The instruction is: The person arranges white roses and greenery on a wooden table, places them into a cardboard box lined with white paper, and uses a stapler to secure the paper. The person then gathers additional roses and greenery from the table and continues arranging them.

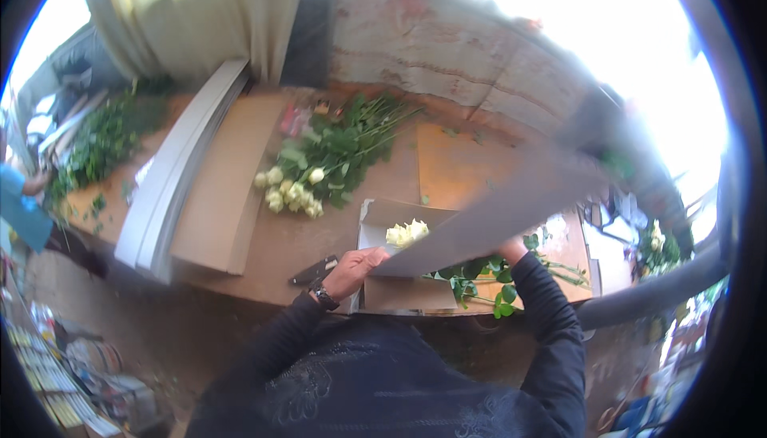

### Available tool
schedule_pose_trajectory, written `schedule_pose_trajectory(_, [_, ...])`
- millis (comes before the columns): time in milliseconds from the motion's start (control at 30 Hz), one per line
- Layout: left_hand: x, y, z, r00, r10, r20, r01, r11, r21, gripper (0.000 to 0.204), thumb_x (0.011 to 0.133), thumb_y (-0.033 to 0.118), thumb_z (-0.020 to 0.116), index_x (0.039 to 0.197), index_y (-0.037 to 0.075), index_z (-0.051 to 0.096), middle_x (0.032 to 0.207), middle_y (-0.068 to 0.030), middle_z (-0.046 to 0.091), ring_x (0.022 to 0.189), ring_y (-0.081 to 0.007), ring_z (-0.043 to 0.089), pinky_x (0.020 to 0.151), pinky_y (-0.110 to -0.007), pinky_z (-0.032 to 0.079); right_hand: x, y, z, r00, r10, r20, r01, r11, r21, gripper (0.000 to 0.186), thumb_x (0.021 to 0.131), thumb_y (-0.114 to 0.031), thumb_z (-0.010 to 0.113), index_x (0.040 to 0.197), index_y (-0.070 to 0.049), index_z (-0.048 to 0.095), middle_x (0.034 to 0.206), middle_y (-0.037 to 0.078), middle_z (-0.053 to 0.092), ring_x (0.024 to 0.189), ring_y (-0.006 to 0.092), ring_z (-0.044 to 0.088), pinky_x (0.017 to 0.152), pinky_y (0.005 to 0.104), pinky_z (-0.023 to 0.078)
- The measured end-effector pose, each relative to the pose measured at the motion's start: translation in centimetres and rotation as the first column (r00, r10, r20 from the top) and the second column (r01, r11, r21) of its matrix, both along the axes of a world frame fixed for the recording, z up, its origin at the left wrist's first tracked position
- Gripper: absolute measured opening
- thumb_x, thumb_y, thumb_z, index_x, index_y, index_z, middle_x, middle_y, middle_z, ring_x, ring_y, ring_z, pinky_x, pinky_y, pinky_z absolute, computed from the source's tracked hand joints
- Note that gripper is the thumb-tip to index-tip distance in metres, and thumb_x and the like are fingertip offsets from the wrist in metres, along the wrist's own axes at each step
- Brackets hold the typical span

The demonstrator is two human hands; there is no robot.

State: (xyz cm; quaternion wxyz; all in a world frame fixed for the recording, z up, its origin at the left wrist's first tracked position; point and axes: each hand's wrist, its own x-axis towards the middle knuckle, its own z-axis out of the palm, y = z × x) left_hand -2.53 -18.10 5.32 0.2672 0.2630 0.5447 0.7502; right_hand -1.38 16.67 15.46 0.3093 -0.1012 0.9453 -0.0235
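Note:
My left hand is closed with thumb and fingers on the near left corner of a cardboard sheet. The sheet is tilted up and blurred at its far right end. My right hand is at the sheet's lower edge, near the stems; its fingers are hidden behind the sheet. Cream-white rose heads show past the sheet's left side, inside an upturned cardboard wrap. Green leaves and stems stick out to the right below the sheet. Beside my left wrist lies a dark, long tool.
A bunch of white roses lies farther back on the table. To the left are a brown cardboard sheet and stacked pale cardboard strips. A person's blue sleeve is at far left, beside greenery. A dark pipe crosses at right.

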Motion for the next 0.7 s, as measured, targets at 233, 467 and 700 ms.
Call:
schedule_pose_trajectory(233, [2.5,-0.9,1.2,0.932,0.023,-0.363,-0.008,0.999,0.042,0.043,0.112,0.031,0.044,0.114,-0.001,0.072,0.116,-0.0135,0.071,0.112,-0.0295,0.064,0.102,-0.038,0.047,-1.3,-3.9,-8.4,0.975,-0.185,-0.127,0.199,0.974,0.107,0.047,0.077,-0.012,0.068,0.123,-0.001,0.068,0.121,0.028,0.069,0.115,0.0452,0.065,0.099,0.0509,0.052])
schedule_pose_trajectory(467, [4.9,-2.4,3.0,0.907,0.048,-0.419,0.002,0.993,0.117,0.021,0.103,0.017,0.061,0.112,0.003,0.072,0.117,-0.0114,0.073,0.113,-0.0316,0.065,0.101,-0.041,0.049,1.5,-8.5,-10.8,0.935,-0.103,-0.34,0.069,0.992,-0.11,0.082,0.072,-0.023,0.085,0.146,-0.007,0.055,0.146,0.02,0.055,0.134,0.0423,0.052,0.113,0.048,0.044])
schedule_pose_trajectory(700, [3.2,-3.6,4.8,0.953,-0.057,-0.299,0.094,0.989,0.112,0.017,0.097,0.009,0.068,0.112,0.004,0.074,0.113,-0.0106,0.075,0.111,-0.0285,0.068,0.098,-0.039,0.053,-0.5,-9.8,-12.1,0.972,-0.143,-0.185,0.05,0.899,-0.434,0.031,0.082,-0.001,0.071,0.113,-0.003,0.074,0.101,0.018,0.072,0.09,0.0336,0.07,0.081,0.0404,0.056])
